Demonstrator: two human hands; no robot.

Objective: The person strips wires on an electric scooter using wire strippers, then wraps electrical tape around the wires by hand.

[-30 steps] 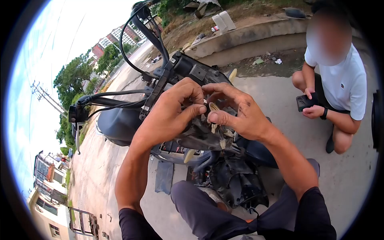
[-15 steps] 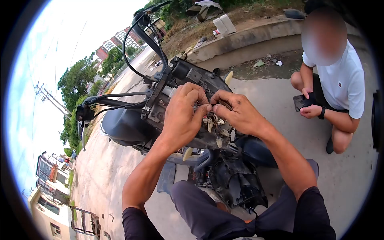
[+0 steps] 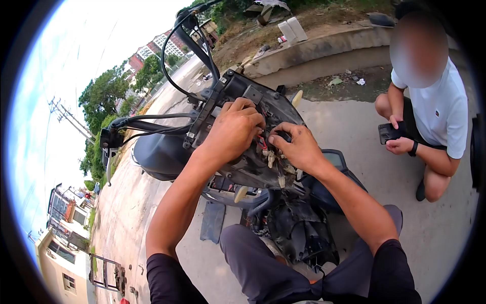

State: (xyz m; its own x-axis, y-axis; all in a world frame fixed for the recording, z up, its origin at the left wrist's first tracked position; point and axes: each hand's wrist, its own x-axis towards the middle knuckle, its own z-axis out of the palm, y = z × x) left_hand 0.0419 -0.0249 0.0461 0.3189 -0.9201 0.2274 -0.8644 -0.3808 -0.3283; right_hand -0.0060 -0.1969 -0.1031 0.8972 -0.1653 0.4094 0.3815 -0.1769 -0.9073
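Note:
A two-wheeler's stripped front section (image 3: 243, 169) stands before me, its wiring and pale plug connectors (image 3: 271, 159) exposed. My left hand (image 3: 234, 129) reaches into the wiring with its fingers curled closed on wires; a red wire (image 3: 263, 144) shows just beside the fingertips. From the right, my right hand (image 3: 298, 148) pinches thumb and forefinger at the same wire bundle, a little apart from the left. The exact wires in both grips are partly hidden by the fingers.
Handlebars with black cables (image 3: 152, 121) reach out to the left, above a dark seat (image 3: 164, 154). Black parts (image 3: 298, 228) lie below, between my knees. At the right a person in a white shirt (image 3: 435, 109) squats, holding a dark object. A low concrete kerb (image 3: 324, 53) runs behind.
My hands have moved apart from nearly touching fingertips, uncovering the red wire and more of the wiring between them. The view has shifted slightly.

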